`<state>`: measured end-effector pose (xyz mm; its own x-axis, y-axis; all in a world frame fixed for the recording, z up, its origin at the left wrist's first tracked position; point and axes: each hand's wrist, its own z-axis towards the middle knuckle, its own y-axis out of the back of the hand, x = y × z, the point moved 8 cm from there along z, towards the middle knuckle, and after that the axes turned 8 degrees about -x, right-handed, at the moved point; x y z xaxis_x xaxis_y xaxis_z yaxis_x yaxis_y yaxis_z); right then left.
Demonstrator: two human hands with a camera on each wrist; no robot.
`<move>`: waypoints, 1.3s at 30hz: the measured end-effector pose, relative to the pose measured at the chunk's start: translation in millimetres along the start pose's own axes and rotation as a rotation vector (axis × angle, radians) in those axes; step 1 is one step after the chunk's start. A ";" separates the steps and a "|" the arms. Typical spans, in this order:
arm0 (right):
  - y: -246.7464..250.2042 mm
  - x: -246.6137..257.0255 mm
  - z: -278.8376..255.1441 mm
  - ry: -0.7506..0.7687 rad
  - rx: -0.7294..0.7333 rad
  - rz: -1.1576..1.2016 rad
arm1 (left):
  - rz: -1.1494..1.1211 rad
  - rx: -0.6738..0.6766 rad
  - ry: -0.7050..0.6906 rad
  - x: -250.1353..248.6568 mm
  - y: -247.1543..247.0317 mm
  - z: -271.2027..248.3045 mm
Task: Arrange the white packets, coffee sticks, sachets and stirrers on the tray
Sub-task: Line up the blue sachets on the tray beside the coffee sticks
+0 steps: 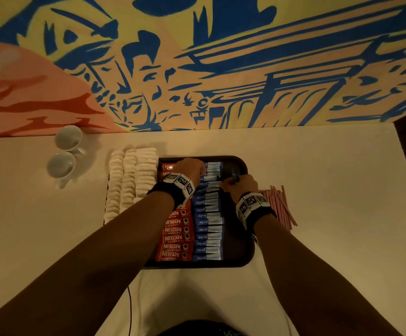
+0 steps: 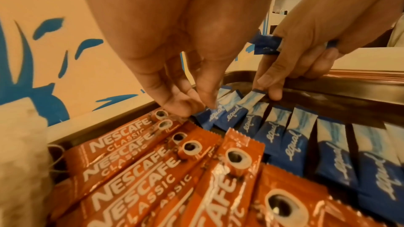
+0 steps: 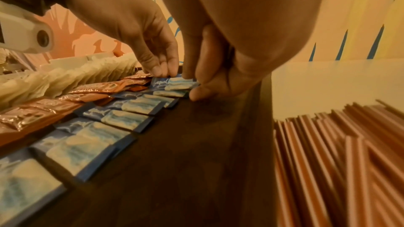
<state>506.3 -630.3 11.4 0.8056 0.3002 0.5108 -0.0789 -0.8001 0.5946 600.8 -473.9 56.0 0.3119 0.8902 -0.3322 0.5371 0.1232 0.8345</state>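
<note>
A dark tray (image 1: 242, 166) holds rows of white packets (image 1: 129, 180) on its left, red Nescafe coffee sticks (image 1: 175, 238) and a column of blue Equal sachets (image 1: 208, 215). Stirrers (image 1: 279, 204) lie in a pile on the table, right of the tray. Both hands work at the far end of the sachet column. My left hand (image 2: 194, 106) pinches the dark end of one blue sachet (image 3: 172, 81). My right hand (image 3: 192, 84) pinches that sachet's pale end and keeps spare blue sachets (image 2: 265, 44) tucked under its curled fingers.
Two white cups (image 1: 63, 151) stand at the table's back left. A painted blue and yellow wall (image 1: 221, 69) rises just behind the tray. A bare dark strip of the tray (image 3: 196, 144) runs right of the sachets. A thin cable (image 1: 129, 309) hangs at the near edge.
</note>
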 end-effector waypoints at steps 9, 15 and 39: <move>-0.5 -0.2 -14.2 0.010 0.041 -0.073 | 0.022 -0.007 0.002 -1.8 -0.5 -13.4; 13.6 4.3 -28.3 0.065 0.033 0.023 | -0.152 -0.168 0.057 11.6 15.8 -27.1; -17.2 50.9 -225.6 0.067 0.430 0.903 | -0.833 -0.410 -0.111 22.4 113.2 -234.8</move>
<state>416.2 -484.1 167.2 0.5125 -0.4945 0.7020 -0.4154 -0.8583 -0.3014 484.5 -336.9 246.2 0.0355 0.4011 -0.9153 0.3093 0.8665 0.3917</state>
